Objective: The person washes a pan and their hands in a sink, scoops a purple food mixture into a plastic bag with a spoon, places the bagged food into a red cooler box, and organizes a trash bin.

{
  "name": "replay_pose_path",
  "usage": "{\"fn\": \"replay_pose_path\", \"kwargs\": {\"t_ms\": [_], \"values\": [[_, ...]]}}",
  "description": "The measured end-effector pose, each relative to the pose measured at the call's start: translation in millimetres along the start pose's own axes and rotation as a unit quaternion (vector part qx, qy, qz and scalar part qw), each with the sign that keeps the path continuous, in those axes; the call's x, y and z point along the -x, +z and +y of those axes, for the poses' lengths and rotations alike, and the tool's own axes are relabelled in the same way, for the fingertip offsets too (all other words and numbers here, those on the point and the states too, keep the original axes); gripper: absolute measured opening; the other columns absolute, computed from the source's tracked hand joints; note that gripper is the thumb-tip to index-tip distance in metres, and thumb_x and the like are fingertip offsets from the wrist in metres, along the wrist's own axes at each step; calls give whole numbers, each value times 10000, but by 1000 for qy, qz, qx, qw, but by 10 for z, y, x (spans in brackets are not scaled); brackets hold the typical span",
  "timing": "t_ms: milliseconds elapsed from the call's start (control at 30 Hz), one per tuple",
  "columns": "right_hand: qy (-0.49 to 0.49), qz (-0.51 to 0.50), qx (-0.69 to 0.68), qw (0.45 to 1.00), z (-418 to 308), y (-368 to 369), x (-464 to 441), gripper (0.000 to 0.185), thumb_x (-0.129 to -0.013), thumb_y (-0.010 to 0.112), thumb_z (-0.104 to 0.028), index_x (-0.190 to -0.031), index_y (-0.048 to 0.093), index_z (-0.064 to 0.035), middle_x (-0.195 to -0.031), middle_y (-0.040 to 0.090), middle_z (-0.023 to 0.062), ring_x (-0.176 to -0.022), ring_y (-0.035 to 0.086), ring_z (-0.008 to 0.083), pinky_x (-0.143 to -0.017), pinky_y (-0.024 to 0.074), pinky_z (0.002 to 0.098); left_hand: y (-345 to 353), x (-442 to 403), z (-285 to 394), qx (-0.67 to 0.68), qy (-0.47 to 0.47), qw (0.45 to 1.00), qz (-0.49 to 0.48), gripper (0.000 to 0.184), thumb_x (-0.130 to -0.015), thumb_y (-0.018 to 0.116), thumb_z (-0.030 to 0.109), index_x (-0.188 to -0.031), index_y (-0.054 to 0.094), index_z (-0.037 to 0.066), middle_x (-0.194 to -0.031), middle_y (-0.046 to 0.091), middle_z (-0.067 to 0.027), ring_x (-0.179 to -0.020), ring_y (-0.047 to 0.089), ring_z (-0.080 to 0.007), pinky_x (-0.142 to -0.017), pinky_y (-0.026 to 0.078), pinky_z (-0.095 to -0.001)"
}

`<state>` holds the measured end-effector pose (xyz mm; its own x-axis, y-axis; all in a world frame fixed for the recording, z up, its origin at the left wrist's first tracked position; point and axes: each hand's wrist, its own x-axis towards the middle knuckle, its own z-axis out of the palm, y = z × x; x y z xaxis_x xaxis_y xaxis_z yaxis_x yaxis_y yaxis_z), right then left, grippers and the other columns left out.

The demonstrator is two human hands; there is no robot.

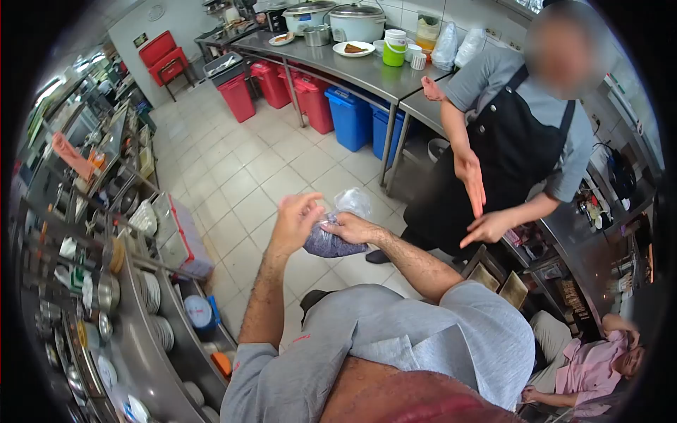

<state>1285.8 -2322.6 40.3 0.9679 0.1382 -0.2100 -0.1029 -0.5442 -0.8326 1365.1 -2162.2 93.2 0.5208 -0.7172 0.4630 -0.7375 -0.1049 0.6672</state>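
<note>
In front of my body I hold a clear plastic bag [331, 244] filled with something dark purple and granular; its kind I cannot make out. My right hand [350, 228] grips the bag near its neck, and the loose clear top [354, 202] puffs out beyond the fingers. My left hand [296, 220] is raised just left of the bag, its fingers curved and apart, with nothing seen in it. Across from me stands a person in a black apron [504, 137], both hands held out in front with fingers extended.
Rice cookers [357, 25], a plate of food [354, 48] and a green container [394, 53] stand on the steel counter [331, 65]. Red bins [312, 102] and blue bins [348, 118] sit below. Shelves with plates [149, 291] and a scale [199, 311] line my left. Another person [592, 366] sits at lower right.
</note>
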Motion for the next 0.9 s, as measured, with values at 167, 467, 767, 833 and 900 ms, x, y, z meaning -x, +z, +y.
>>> {"fn": "replay_pose_path", "kwargs": {"t_ms": [167, 467, 767, 833, 900], "values": [[19, 176, -125, 976, 600, -573, -665, 464, -898, 438, -397, -986, 576, 37, -888, 627, 162, -838, 573, 207, -767, 432, 345, -332, -1286, -1002, 1, 33, 998, 58, 238, -752, 650, 104, -971, 607, 23, -759, 541, -31, -702, 482, -130, -677, 409, -258], [221, 510, -271, 786, 1516, -1712, -1304, 412, -905, 473, -332, -1023, 567, 51, -907, 605, 69, -807, 541, 124, -743, 418, 278, 181, -4010, -2112, 121, 106, 987, -7, 235, -773, 646, 150, -957, 601, 11, -793, 568, -86, -725, 550, -177, -637, 449, -272], [189, 659, -288, 669, 2052, -2914, -1659, 446, -902, 471, -367, -1036, 564, 49, -950, 587, 72, -869, 514, 142, -793, 401, 299, 1624, -6507, -1997, 110, 231, 964, -74, 240, -775, 641, 189, -955, 605, 36, -838, 600, -113, -761, 590, -228, -656, 471, -334], [181, 664, -301, 660, 2185, -3187, -1727, 452, -903, 473, -362, -1042, 554, 60, -949, 587, 72, -864, 518, 143, -797, 403, 294, 1874, -6975, -1955, 94, 250, 961, -77, 257, -780, 640, 192, -980, 604, 34, -820, 597, -113, -734, 581, -219, -648, 469, -323], [171, 667, -334, 644, 2344, -3517, -1794, 465, -901, 477, -366, -1042, 546, 72, -950, 587, 76, -861, 520, 144, -792, 408, 293, 2091, -7556, -1853, 26, 267, 960, -73, 280, -787, 623, 247, -978, 613, 41, -836, 612, -118, -734, 587, -237, -661, 468, -350]]}}
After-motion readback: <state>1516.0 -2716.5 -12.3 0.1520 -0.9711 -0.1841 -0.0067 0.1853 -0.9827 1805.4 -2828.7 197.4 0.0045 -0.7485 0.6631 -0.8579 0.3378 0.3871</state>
